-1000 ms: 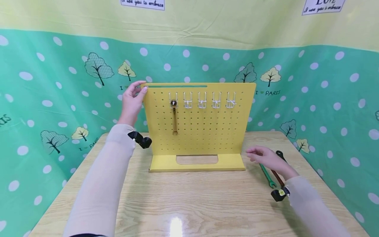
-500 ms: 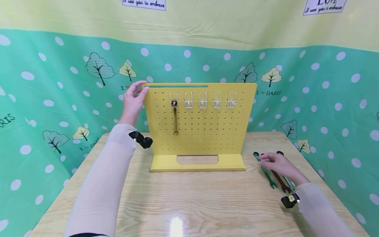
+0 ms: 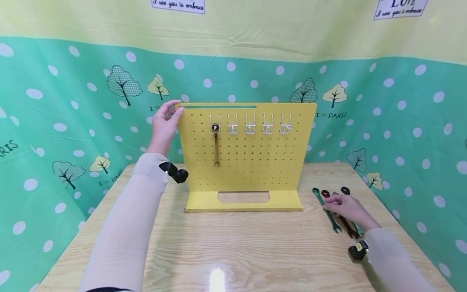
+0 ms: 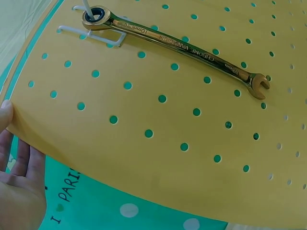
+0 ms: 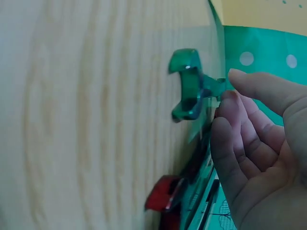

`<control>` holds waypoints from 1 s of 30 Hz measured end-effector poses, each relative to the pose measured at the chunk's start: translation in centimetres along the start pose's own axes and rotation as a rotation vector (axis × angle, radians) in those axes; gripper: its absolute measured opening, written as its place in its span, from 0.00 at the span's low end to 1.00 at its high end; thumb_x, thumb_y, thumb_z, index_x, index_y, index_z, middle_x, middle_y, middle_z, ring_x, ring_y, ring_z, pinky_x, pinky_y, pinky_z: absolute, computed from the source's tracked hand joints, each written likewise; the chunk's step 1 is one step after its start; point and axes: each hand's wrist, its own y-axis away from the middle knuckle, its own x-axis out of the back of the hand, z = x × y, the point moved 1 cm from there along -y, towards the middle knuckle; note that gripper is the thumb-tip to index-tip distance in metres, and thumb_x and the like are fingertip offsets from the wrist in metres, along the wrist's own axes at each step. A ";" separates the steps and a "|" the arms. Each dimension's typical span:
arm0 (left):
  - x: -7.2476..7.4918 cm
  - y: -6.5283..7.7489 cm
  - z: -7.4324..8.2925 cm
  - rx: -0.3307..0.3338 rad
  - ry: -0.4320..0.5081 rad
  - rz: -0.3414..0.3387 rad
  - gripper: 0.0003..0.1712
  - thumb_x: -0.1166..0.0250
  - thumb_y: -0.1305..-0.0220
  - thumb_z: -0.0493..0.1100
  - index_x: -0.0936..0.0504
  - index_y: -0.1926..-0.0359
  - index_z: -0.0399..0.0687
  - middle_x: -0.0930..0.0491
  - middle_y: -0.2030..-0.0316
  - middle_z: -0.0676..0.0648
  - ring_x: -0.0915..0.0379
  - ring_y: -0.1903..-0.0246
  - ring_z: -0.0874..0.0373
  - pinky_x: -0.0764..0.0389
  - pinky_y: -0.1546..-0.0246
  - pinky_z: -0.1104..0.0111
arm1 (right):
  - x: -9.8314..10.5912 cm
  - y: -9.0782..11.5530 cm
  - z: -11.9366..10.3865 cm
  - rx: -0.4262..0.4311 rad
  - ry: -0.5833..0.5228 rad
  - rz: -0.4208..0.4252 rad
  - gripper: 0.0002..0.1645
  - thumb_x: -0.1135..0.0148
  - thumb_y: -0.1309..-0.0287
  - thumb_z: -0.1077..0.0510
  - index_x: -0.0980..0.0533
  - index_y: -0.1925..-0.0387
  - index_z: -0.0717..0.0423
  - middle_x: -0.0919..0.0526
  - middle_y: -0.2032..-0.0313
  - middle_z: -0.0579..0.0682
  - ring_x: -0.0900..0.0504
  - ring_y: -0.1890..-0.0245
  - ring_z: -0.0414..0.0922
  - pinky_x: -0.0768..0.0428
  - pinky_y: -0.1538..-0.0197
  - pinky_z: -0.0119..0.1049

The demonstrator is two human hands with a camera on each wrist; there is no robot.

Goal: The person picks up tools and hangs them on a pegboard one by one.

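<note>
Right hand [image 3: 348, 210] beside green wrench [image 3: 331, 219]

The left-wrist view showed "CHROME VANADIUM" on the hanging gold wrench [image 4: 177, 45], lettering illegible from the head. The left hand [image 3: 164, 126] pinched the upper corner of the pegboard [image 3: 243, 156], that wrench toward four o'clock. The green wrench lay at the right hand's nine o'clock; whether pinched, I could not tell.

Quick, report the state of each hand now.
Left hand: closed, holding the yellow pegboard by its upper left corner.
Right hand: at the green wrench; cannot tell whether it grips it.
</note>
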 end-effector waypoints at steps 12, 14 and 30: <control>0.0 0.0 -0.1 -0.003 0.006 0.005 0.23 0.38 0.29 0.51 0.23 0.36 0.55 0.23 0.43 0.47 0.26 0.47 0.55 0.25 0.43 0.63 | -0.3 -0.5 0.1 0.004 0.059 0.030 0.30 0.30 0.39 0.47 0.21 0.48 0.69 0.17 0.65 0.51 0.21 0.70 0.45 0.20 0.68 0.37; -0.1 0.0 -0.1 -0.008 0.008 0.007 0.22 0.38 0.29 0.51 0.23 0.37 0.55 0.23 0.44 0.47 0.25 0.48 0.55 0.24 0.44 0.63 | -0.3 -0.7 0.1 0.007 0.083 0.037 0.30 0.29 0.40 0.45 0.20 0.50 0.68 0.17 0.65 0.51 0.21 0.71 0.45 0.21 0.68 0.38; -0.2 0.1 -0.1 -0.010 -0.004 0.011 0.23 0.38 0.29 0.52 0.23 0.36 0.56 0.23 0.44 0.48 0.25 0.48 0.55 0.25 0.45 0.62 | -0.6 -1.2 0.0 -0.038 0.040 0.037 0.22 0.29 0.41 0.47 0.18 0.61 0.64 0.20 0.70 0.51 0.23 0.72 0.46 0.22 0.71 0.39</control>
